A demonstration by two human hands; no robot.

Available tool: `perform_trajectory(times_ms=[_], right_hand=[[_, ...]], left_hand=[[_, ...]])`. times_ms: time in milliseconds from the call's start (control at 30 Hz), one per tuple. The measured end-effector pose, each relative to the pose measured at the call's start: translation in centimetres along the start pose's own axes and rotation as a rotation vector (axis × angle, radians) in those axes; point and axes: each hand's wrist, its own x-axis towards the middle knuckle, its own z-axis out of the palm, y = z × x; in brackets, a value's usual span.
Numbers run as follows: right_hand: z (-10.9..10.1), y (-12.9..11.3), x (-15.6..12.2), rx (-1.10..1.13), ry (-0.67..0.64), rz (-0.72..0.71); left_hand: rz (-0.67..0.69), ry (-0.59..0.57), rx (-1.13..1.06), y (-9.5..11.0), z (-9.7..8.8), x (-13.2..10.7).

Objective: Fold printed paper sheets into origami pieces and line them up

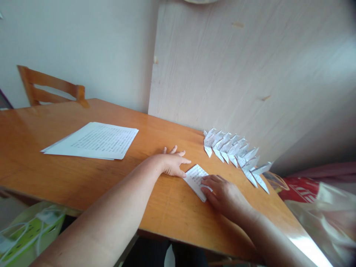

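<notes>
A small folded piece of printed paper lies flat on the wooden table. My right hand rests on its right side, fingers pressing down flat on the paper. My left hand lies beside the paper's left corner, fingers stretched out and spread, its thumb touching the paper's edge. Behind the paper runs a row of several folded paper cranes, overlapping one another along the table's far right edge.
A stack of printed sheets lies at the table's left middle. A wooden chair back stands behind the table. A pale wooden board leans at the back. Red and clear bags sit at right, a green bag below left.
</notes>
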Motion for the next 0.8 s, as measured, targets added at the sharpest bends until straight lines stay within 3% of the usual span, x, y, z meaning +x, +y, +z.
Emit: perform_trajectory(times_ms=[200, 433, 700, 800], right_hand=[[0.0, -0.1, 0.0, 0.001, -0.011, 0.021], [0.3, -0.4, -0.1, 0.015, -0.011, 0.026], [0.4, -0.2, -0.2, -0.001, -0.006, 0.035], [0.3, -0.3, -0.2, 0.000, -0.003, 0.036]], left_hand=[[0.017, 0.054, -0.014, -0.3, 0.3, 0.0], [0.163, 0.217, -0.009, 1.1, 2.4, 1.7], [0.080, 0.123, -0.027, 0.6, 2.3, 1.8], [0.088, 0.153, -0.034, 0.9, 2.3, 1.9]])
